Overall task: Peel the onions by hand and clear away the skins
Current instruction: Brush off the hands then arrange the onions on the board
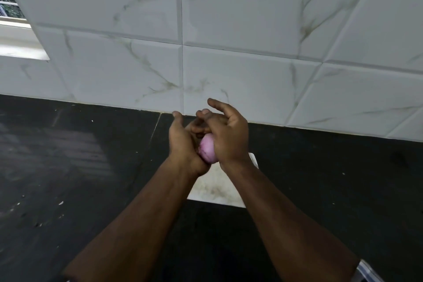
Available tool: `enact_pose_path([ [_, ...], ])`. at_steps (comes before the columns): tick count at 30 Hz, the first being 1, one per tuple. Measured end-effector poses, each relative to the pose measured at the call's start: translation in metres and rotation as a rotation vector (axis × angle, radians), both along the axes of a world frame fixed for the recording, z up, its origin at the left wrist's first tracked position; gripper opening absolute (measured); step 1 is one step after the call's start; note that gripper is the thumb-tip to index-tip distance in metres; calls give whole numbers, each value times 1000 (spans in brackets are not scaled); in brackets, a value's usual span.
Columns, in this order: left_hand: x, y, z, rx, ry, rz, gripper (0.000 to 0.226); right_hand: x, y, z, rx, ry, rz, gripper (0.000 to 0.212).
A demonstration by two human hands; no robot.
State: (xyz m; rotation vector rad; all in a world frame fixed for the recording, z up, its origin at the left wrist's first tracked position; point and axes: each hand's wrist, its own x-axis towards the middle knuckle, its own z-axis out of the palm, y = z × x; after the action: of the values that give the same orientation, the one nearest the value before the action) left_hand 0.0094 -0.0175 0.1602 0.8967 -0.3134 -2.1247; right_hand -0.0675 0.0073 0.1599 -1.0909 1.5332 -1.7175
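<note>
Onion (pixel 207 150), pink and bare, between left hand (pixel 183 142) and right hand (pixel 229 137).

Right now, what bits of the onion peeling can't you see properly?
- Onion, head view: mostly hidden between the left hand and right hand; only a pink patch shows.
- Left fingertips: behind the right hand.
- White board: mostly under the forearms.
- Shiny metal thing: cut off by the bottom edge.
- Loose skins: specks on the counter too small to tell.
</note>
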Motion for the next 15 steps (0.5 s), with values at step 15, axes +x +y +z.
enact_pose_path([
  [15, -14, 29, -22, -70, 189, -69, 76, -9, 5, -5, -119, -209, -55, 29],
])
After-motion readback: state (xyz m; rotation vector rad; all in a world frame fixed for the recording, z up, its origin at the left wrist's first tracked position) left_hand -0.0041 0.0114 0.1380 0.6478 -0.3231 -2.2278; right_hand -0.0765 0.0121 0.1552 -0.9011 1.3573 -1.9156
